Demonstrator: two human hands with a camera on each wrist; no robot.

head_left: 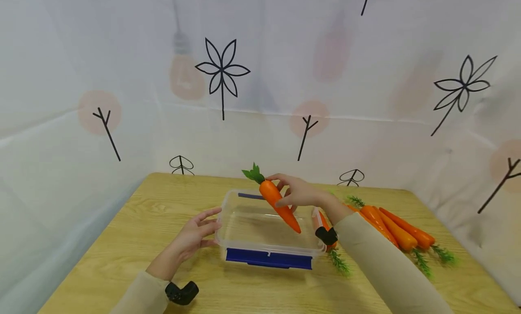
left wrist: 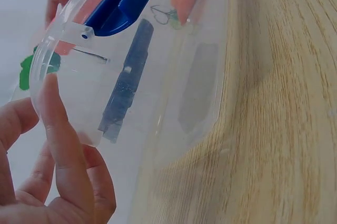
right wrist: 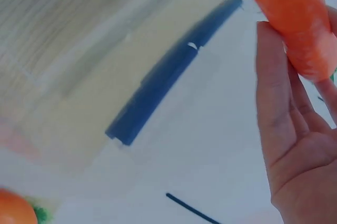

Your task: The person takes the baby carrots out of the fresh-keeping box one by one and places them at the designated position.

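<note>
An orange carrot (head_left: 270,194) with a short leafy green top is gripped in my right hand (head_left: 301,192). It hangs tilted above a clear plastic container (head_left: 268,249), its tip pointing down toward the near right. The container has no lid on and stands on the table, with a blue clip (head_left: 268,258) along its near side. At the container's left end, the spread fingers of my left hand (head_left: 191,237) touch the rim and outer wall. The left wrist view shows this hand (left wrist: 68,176) at the wall, and the right wrist view shows the carrot (right wrist: 295,18) between thumb and fingers.
Several carrots (head_left: 392,225) with feathery green tops lie to the right of the container, partly behind my right sleeve. Another carrot (head_left: 324,221) lies close against its right end. A patterned white cloth (head_left: 260,78) hangs behind the wooden table (head_left: 163,196).
</note>
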